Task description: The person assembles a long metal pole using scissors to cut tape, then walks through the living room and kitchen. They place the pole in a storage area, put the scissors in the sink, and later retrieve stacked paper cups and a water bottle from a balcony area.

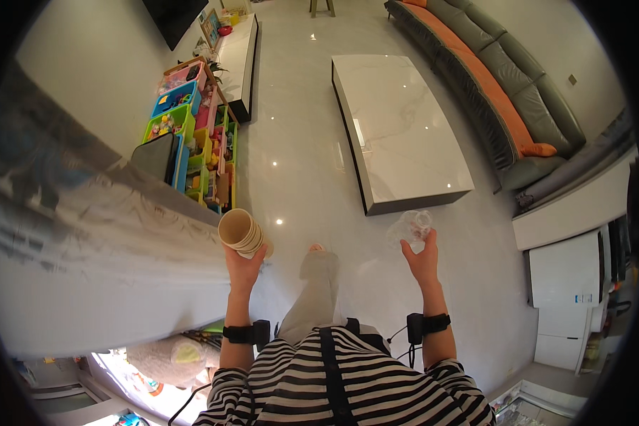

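Note:
A stack of beige paper cups (238, 228) is in my left hand (244, 268), fingers wrapped round its side. The open mouth of the top cup faces up and toward the far left. My right hand (424, 264) grips a clear, see-through plastic item (409, 226), with thumb and fingers at its near side. One end of it looks round; whether it is a cup, a bottle or a wrapper I cannot make out. Both hands are held out in front of me above the floor, well apart.
A low white marble-top table (405, 128) stands ahead. Along the right wall runs a grey sofa (539, 92) with an orange cover. At left are a rack of colourful toy bins (174, 124), a long white cabinet (236, 57) and a pale curtain (121, 241). A white cabinet (564, 277) stands at right.

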A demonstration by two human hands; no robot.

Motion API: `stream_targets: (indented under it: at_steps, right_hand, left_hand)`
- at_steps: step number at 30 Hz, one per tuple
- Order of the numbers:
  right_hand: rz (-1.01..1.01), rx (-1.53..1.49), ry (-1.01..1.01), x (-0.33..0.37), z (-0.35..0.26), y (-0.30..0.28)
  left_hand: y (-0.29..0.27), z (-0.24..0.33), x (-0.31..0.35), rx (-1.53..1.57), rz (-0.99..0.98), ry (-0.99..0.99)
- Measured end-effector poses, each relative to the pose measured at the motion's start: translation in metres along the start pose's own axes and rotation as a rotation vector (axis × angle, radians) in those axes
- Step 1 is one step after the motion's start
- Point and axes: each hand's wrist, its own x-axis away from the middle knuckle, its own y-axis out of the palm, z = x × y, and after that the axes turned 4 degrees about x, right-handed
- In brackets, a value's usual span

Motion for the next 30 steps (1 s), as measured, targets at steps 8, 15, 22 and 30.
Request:
stream_targets:
  at_steps: [8,15,22,30]
  right_hand:
    - [0.007,-0.004,0.116,-0.208,-0.003,0.064]
    - [-0.006,0.017,0.201,-0.378,0.022,0.148]
    - [-0.054,-0.075,0.117,-0.616,0.042,0.246]
    - [-0.213,-0.121,-0.051,-0.887,0.005,0.380]
  left_hand:
    - [0.078,-0.026,-0.241,0.033,0.029,0.016]
    - [0.150,-0.066,-0.433,0.075,0.031,-0.014]
    - [0.214,-0.079,-0.617,0.121,0.112,-0.143]
    - [0.236,-0.100,-0.820,-0.033,0.211,-0.072]
